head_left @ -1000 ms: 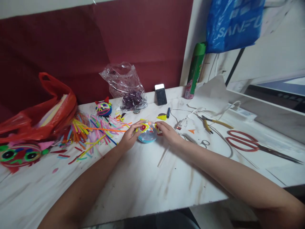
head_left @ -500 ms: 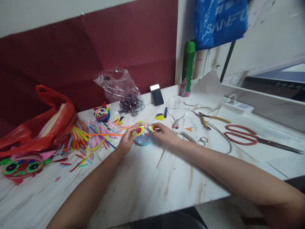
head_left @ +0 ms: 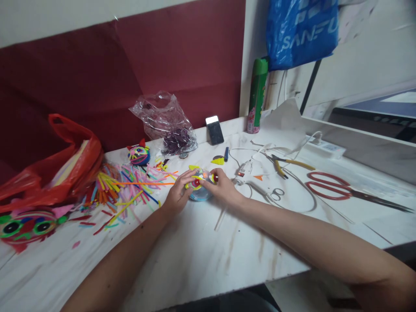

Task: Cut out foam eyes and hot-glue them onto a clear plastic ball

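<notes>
A small blue ball with yellow and red felt eyes (head_left: 199, 187) rests on the white marbled table (head_left: 201, 255). My left hand (head_left: 178, 193) cups its left side with curled fingers. My right hand (head_left: 221, 188) grips its right side, fingertips pressing on the felt pieces on top. Both hands are closed on the ball.
A heap of coloured felt strips (head_left: 130, 182) lies to the left, beside a red plastic bag (head_left: 52, 169), a finished cat-face ball (head_left: 139, 155) and a red felt mask (head_left: 27, 227). To the right lie a glue gun (head_left: 244, 170), pliers (head_left: 286, 164) and red scissors (head_left: 338, 187). A phone (head_left: 214, 129) and green spray can (head_left: 256, 96) stand behind.
My right fingers have moved from the ball's right edge onto its top, over the felt eyes. The left hand stays on the ball. The view shifted slightly.
</notes>
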{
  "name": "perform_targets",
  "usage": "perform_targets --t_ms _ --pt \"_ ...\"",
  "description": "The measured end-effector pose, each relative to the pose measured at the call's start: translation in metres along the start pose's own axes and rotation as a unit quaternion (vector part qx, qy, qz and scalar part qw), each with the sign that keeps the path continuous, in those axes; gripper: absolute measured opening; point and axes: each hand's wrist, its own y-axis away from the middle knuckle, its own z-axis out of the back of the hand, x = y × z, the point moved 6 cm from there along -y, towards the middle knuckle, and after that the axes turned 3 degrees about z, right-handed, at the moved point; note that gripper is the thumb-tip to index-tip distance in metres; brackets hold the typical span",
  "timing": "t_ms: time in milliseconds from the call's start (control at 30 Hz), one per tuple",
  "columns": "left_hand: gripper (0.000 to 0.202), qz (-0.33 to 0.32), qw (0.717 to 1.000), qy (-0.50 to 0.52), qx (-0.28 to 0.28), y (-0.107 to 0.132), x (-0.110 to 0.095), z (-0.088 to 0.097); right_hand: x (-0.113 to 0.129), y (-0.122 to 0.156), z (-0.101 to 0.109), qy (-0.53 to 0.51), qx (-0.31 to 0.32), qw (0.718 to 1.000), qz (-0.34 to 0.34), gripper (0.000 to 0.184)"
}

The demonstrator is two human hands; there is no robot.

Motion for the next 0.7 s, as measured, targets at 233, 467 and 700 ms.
perform_targets --t_ms 233,467,700 --pt "0.026 -0.001 1.0 0.031 -0.003 -0.002 -0.001 -0.001 -0.003 -0.001 -0.001 -0.031 0.009 0.999 -0.004 0.049" --pt "0.028 0.08 0.988 0.134 -0.022 0.0 0.012 -0.003 -0.003 0.0 0.0 -0.019 0.008 1.0 -0.01 0.05" --pt "0.026 0.073 0.99 0.121 -0.014 -0.002 0.008 -0.002 -0.004 0.0 0.002 -0.01 0.004 1.0 -0.009 0.053"
